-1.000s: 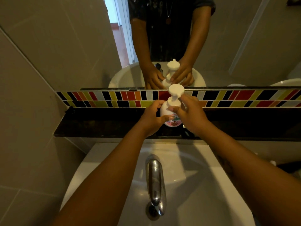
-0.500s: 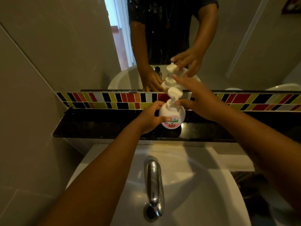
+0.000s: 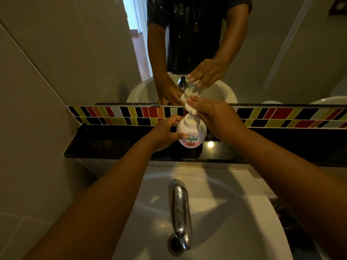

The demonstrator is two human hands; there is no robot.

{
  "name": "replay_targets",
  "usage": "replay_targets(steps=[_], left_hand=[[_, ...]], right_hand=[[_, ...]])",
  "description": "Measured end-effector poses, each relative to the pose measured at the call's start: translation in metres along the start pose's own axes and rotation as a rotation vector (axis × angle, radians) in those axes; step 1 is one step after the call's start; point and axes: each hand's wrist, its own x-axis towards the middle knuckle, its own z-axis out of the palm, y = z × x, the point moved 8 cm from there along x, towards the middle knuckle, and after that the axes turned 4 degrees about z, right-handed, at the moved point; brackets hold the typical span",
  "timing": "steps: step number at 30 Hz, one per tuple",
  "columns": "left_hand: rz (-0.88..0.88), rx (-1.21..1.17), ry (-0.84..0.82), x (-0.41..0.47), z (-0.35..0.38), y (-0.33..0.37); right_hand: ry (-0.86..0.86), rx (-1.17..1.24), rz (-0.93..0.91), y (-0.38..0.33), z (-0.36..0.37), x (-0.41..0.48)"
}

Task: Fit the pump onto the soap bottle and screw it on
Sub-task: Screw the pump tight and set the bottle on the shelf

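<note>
A round white soap bottle point(image 3: 193, 131) with a pink label stands on the black shelf point(image 3: 112, 145) behind the sink. My left hand point(image 3: 165, 132) wraps its left side, thumb across the label. The white pump point(image 3: 190, 109) sits on the bottle's neck, its head tilted. My right hand point(image 3: 216, 117) reaches in from the right with fingers laid over the pump head and curled beside its stem. The pump's collar point(image 3: 189, 120) shows between both hands.
A chrome tap point(image 3: 179, 209) rises from the white basin point(image 3: 234, 212) below the shelf. A strip of coloured tiles point(image 3: 116, 114) runs under the mirror point(image 3: 75, 44), which reflects both hands and the bottle. Grey tiled wall closes the left side.
My right hand has shifted from gripping the pump's collar to lying over the pump head from the right. The left hand has kept its hold on the bottle.
</note>
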Motion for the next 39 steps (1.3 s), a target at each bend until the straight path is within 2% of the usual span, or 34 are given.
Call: replay_targets(steps=[2,5,11,14,16,19,21,27,31,39], left_hand=[[-0.011,0.001,0.013,-0.003,-0.007,-0.004],[-0.029,-0.016,0.018,-0.007,-0.015,-0.007],[-0.039,-0.036,0.006,-0.007,-0.016,-0.006],[-0.042,-0.033,0.016,-0.007,-0.016,-0.008],[-0.043,-0.014,0.017,-0.007,-0.016,-0.008],[-0.029,0.023,0.004,-0.007,-0.017,-0.007],[-0.024,0.019,-0.001,-0.01,-0.018,-0.007],[0.0,-0.02,0.151,-0.024,-0.024,-0.023],[0.003,-0.099,0.205,-0.023,-0.024,-0.03],[0.014,-0.183,0.251,-0.012,-0.031,-0.033]], right_hand=[[-0.069,0.024,0.012,-0.007,0.009,0.006],[-0.026,0.136,-0.018,-0.019,0.008,0.009],[0.002,0.09,-0.041,-0.019,0.003,0.009],[-0.056,0.084,-0.032,-0.016,0.011,0.013],[0.011,0.144,-0.013,-0.013,0.011,0.012],[0.212,0.369,0.045,-0.003,0.012,-0.003],[0.269,0.419,0.1,0.008,0.02,-0.014],[0.214,0.49,0.341,0.053,0.059,-0.028],[0.168,0.551,0.337,0.059,0.074,-0.022],[0.227,0.584,0.462,0.074,0.086,-0.003]])
